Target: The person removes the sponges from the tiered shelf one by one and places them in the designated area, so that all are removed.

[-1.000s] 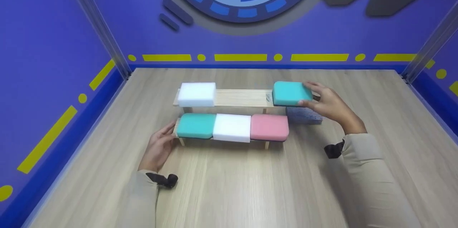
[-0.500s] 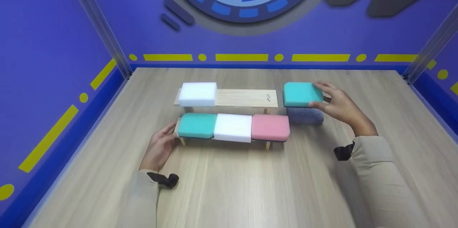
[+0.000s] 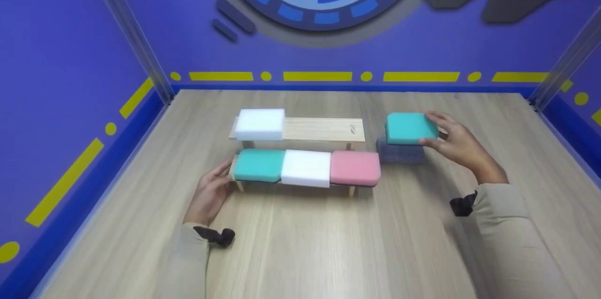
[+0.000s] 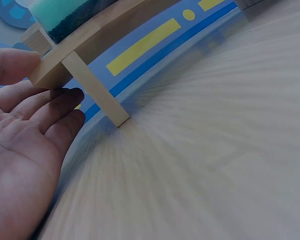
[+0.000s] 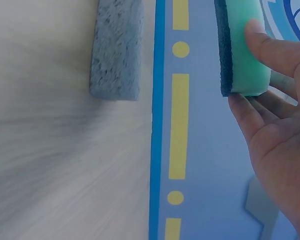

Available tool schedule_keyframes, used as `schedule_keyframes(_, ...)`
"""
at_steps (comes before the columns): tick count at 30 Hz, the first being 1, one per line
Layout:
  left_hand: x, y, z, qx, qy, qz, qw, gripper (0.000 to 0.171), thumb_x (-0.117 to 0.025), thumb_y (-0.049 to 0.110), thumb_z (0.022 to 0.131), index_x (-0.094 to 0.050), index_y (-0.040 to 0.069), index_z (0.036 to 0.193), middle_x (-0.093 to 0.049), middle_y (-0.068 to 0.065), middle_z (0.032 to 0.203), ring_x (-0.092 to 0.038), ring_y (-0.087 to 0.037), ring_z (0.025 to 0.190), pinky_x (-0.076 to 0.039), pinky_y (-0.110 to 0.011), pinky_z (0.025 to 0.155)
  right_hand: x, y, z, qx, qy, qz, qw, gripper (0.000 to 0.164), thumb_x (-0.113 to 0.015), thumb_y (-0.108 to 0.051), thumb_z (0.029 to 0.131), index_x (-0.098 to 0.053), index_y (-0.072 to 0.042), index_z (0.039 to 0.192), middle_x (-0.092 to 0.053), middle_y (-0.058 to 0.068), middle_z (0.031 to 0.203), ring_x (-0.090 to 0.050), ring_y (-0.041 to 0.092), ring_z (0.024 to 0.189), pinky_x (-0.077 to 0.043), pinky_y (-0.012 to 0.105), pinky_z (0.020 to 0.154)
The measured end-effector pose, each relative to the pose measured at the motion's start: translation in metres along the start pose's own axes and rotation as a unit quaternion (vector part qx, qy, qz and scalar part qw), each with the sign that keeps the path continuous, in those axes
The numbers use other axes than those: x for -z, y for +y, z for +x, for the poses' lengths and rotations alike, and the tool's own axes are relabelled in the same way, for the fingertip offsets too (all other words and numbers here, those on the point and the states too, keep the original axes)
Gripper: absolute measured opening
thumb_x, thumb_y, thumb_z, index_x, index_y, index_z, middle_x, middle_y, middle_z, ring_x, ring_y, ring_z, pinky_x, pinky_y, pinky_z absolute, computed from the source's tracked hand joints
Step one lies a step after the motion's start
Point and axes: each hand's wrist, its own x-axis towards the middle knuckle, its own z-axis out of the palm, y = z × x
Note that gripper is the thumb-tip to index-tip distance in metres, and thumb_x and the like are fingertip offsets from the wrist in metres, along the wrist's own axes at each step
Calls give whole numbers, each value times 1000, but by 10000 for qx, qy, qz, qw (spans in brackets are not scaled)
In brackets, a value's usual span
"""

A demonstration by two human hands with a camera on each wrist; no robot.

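My right hand pinches a teal sponge in the air, thumb on one edge and fingers on the other. The right wrist view shows its dark scouring layer facing the table. With thumb above and fingers below, my left hand holds the left end of the front wooden stand, a small plank on legs. Side by side on that stand lie a second teal sponge, a white sponge and a pink sponge.
Behind it stands another wooden stand, bearing a white sponge at its left end. A grey speckled sponge block lies on the table to the right of the stands. Blue printed panels border the table.
My right hand has carried the teal sponge rightward, off the right end of the rear stand, to over the grey block. My left hand stays at the front stand's end.
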Motion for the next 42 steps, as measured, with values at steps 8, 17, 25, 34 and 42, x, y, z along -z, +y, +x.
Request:
schedule_keyframes(8,1,-2,-1,-100,-13,-65,9999,57,-42,-10,90,-25,-13,145,-24,-27,155,-55,-3,115,-44,-22,98,4,9,-6,-72,47,44,10000,71,-66,-13,90,-28,12,145,-24,30,152,-24,49,139,-31,58,106)
schedule_keyframes(17,-1,0,1,-29,-15,-55,10000,57,-40,-10,92,-24,-12,146,-24,-27,154,-56,-4,115,-40,-26,105,6,23,-14,17,253,-144,9996,70,-66,-9,89,-29,13,144,-26,32,150,-26,50,138,-32,53,101)
schedule_keyframes(25,0,0,1,-14,51,-52,10000,58,-42,-9,92,-23,-11,147,-25,-24,155,-50,-9,124,-37,-27,109,7,32,-17,10,335,-168,9993,70,-65,-9,90,-27,13,145,-24,33,150,-27,51,137,-31,44,101)
schedule_keyframes(34,0,0,0,86,83,-94,9999,56,-42,-8,93,-26,-9,147,-27,-22,155,-54,-6,119,-40,-23,104,8,40,-23,-128,312,-105,9994,74,-64,-13,91,-23,11,147,-19,33,152,-21,52,139,-30,43,104)
schedule_keyframes(42,0,0,0,151,64,-137,9998,57,-39,-8,94,-23,-8,148,-25,-20,156,-29,-26,142,-23,-37,118,12,50,-29,-142,350,-187,9991,74,-63,-12,91,-21,11,147,-18,33,152,-22,53,137,-29,42,103)
